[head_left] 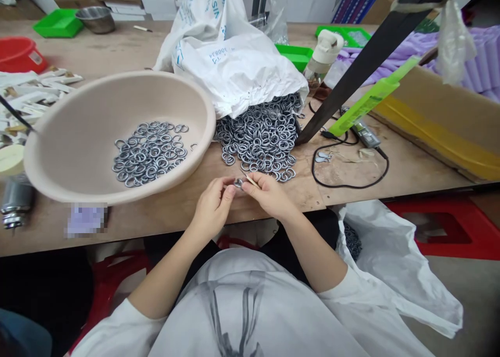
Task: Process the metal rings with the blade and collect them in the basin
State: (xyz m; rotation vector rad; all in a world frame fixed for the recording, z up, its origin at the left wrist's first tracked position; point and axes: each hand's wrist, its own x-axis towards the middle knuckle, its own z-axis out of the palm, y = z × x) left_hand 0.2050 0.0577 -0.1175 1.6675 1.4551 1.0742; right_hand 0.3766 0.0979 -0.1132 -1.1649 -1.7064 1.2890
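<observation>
At the table's front edge, my left hand pinches a small grey metal ring between thumb and fingers. My right hand is closed on a thin pale stick-like tool, whose narrow dark tip points at the ring. The fingers partly cover both. Just beyond my hands, a pile of grey rings spills from a white sack lying on the table. To the left, a large beige basin holds more rings on its bottom.
A dark slanted bar rises right of the pile. Near it lie a corded device, a black cable and a bottle. A cardboard box stands at right. Below, a white bag hangs beside a red stool.
</observation>
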